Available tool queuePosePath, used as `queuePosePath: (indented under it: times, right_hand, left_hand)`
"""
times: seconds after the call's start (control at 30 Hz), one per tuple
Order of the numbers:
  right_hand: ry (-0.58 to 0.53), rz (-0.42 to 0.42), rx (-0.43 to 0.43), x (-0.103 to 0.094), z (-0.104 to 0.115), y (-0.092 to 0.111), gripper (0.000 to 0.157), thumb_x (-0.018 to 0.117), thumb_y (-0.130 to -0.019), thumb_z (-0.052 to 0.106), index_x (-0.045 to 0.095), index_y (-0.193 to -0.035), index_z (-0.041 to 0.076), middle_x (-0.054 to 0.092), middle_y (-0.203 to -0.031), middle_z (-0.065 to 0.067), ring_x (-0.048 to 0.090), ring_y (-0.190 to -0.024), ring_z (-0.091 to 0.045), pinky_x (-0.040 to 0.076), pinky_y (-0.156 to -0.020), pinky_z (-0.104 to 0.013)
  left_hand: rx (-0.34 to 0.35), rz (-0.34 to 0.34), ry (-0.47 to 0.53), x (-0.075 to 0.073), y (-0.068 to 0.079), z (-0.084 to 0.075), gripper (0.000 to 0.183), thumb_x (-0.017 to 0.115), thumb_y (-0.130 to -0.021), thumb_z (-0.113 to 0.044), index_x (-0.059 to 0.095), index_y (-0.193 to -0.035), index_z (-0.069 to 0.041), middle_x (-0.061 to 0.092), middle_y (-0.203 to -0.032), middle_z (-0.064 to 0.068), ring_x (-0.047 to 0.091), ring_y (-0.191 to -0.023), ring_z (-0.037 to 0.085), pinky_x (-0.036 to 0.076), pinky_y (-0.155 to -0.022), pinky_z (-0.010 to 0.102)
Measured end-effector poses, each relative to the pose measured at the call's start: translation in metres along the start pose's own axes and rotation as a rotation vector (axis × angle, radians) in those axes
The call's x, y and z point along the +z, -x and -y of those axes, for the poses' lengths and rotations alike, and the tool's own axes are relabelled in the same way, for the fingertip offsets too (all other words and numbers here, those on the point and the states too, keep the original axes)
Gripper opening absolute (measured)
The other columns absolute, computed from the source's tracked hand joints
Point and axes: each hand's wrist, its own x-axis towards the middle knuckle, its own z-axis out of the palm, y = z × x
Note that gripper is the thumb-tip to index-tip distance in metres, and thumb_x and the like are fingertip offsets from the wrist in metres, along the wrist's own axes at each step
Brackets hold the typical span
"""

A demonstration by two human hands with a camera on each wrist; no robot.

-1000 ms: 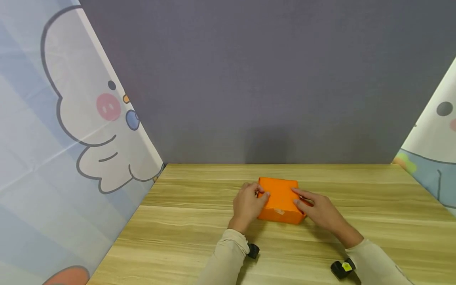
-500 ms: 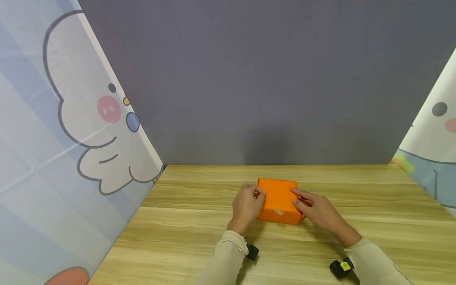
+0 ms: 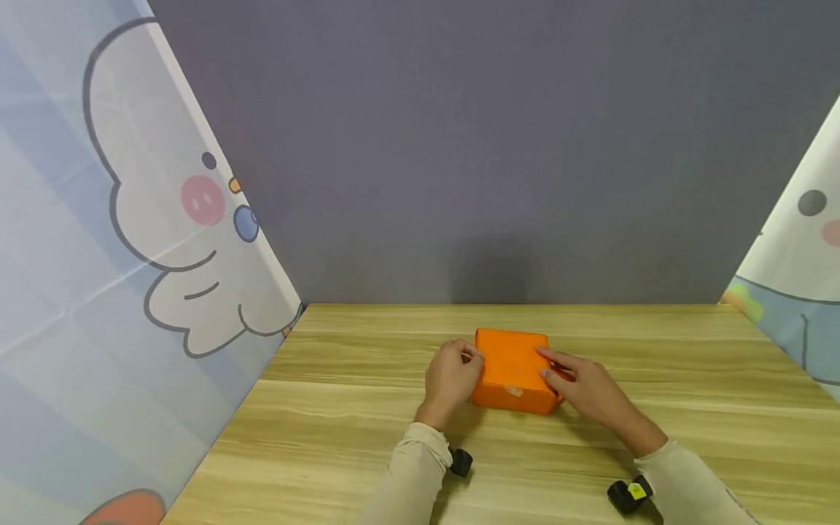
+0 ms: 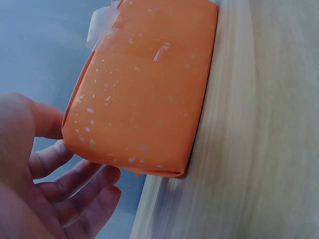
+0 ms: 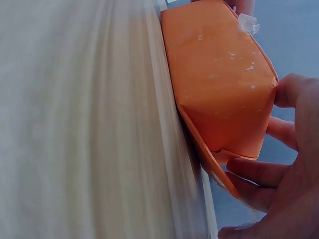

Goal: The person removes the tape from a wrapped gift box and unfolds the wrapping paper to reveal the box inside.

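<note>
A box in orange wrapping paper (image 3: 513, 359) sits on the table. My left hand (image 3: 451, 379) is at its left end, thumb tip at the upper edge and the other fingers loosely bent by that end in the left wrist view. My right hand (image 3: 587, 388) holds the right end, thumb and index finger at the top edge. In the right wrist view a loose paper flap (image 5: 212, 162) sticks out from that end, with the lower fingers (image 5: 259, 172) against it. Clear tape (image 5: 248, 24) stands up from the paper's edge. Light specks mark the long side.
The table (image 3: 328, 437) has a pale wood grain. A dark grey panel (image 3: 499, 146) rises along its far edge. Cartoon-printed cloth hangs at the left (image 3: 59, 219) and right (image 3: 794, 255). Black wrist cameras (image 3: 626, 497) are worn on both forearms.
My left thumb has slid left off the box's top toward its left edge, the left hand shifting slightly left. The right hand stays at the right end; the box stays put.
</note>
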Motion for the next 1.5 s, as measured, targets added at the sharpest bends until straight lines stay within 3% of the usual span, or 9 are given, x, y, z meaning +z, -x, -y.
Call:
queuePosePath:
  times: [0.37, 0.57, 0.7, 1.13, 1.33, 1.5]
  right_hand:
    - [-0.036, 0.024, -0.004, -0.001, 0.000, 0.000, 0.051, 0.061, -0.100, 0.040, 0.057, -0.144, 0.015, 0.060, -0.137, -0.017, 0.064, -0.101, -0.024, 0.048, -0.072, -0.034]
    - [-0.042, 0.029, -0.008, -0.002, 0.000, 0.000, 0.051, 0.061, -0.101, 0.040, 0.056, -0.144, 0.014, 0.058, -0.138, -0.019, 0.062, -0.115, -0.034, 0.052, -0.086, -0.047]
    - [-0.045, 0.030, -0.016, -0.002, 0.000, 0.000, 0.051, 0.060, -0.101, 0.039, 0.056, -0.145, 0.013, 0.058, -0.138, -0.019, 0.062, -0.116, -0.036, 0.052, -0.089, -0.052]
    - [-0.061, 0.040, -0.003, -0.001, -0.003, 0.000, 0.053, 0.060, -0.101, 0.041, 0.055, -0.146, 0.013, 0.058, -0.139, -0.016, 0.063, -0.116, -0.036, 0.052, -0.091, -0.052]
    - [-0.052, 0.030, -0.010, -0.002, -0.003, 0.000, 0.052, 0.060, -0.101, 0.040, 0.055, -0.145, 0.013, 0.058, -0.139, -0.018, 0.062, -0.115, -0.038, 0.051, -0.091, -0.054]
    - [-0.049, 0.031, -0.017, -0.001, -0.004, -0.001, 0.052, 0.060, -0.101, 0.039, 0.055, -0.145, 0.013, 0.057, -0.140, -0.017, 0.063, -0.115, -0.037, 0.052, -0.091, -0.053]
  left_hand:
    - [-0.026, 0.022, 0.079, -0.003, -0.002, 0.005, 0.010, 0.068, -0.093, -0.026, 0.068, -0.083, -0.023, 0.062, -0.078, -0.011, 0.055, -0.066, 0.006, 0.045, -0.058, 0.030]
    - [-0.039, 0.023, 0.105, -0.004, -0.002, 0.005, 0.009, 0.068, -0.092, -0.024, 0.069, -0.083, -0.023, 0.063, -0.077, -0.012, 0.057, -0.066, 0.005, 0.046, -0.058, 0.029]
    - [-0.044, 0.033, 0.124, -0.006, -0.002, 0.005, 0.008, 0.067, -0.092, -0.023, 0.069, -0.084, -0.023, 0.063, -0.076, -0.011, 0.058, -0.064, 0.007, 0.047, -0.058, 0.030]
    - [-0.059, 0.076, 0.219, -0.008, -0.005, 0.018, 0.012, 0.068, -0.093, -0.025, 0.068, -0.082, -0.020, 0.067, -0.081, -0.010, 0.058, -0.066, 0.012, 0.046, -0.061, 0.032]
    - [-0.069, 0.066, 0.208, -0.010, -0.007, 0.020, 0.016, 0.071, -0.092, -0.033, 0.067, -0.082, -0.021, 0.062, -0.076, -0.007, 0.052, -0.061, 0.014, 0.042, -0.056, 0.031]
    - [-0.071, 0.055, 0.189, -0.011, -0.007, 0.023, 0.014, 0.070, -0.092, -0.029, 0.067, -0.082, -0.020, 0.061, -0.077, -0.006, 0.051, -0.062, 0.014, 0.042, -0.057, 0.031]
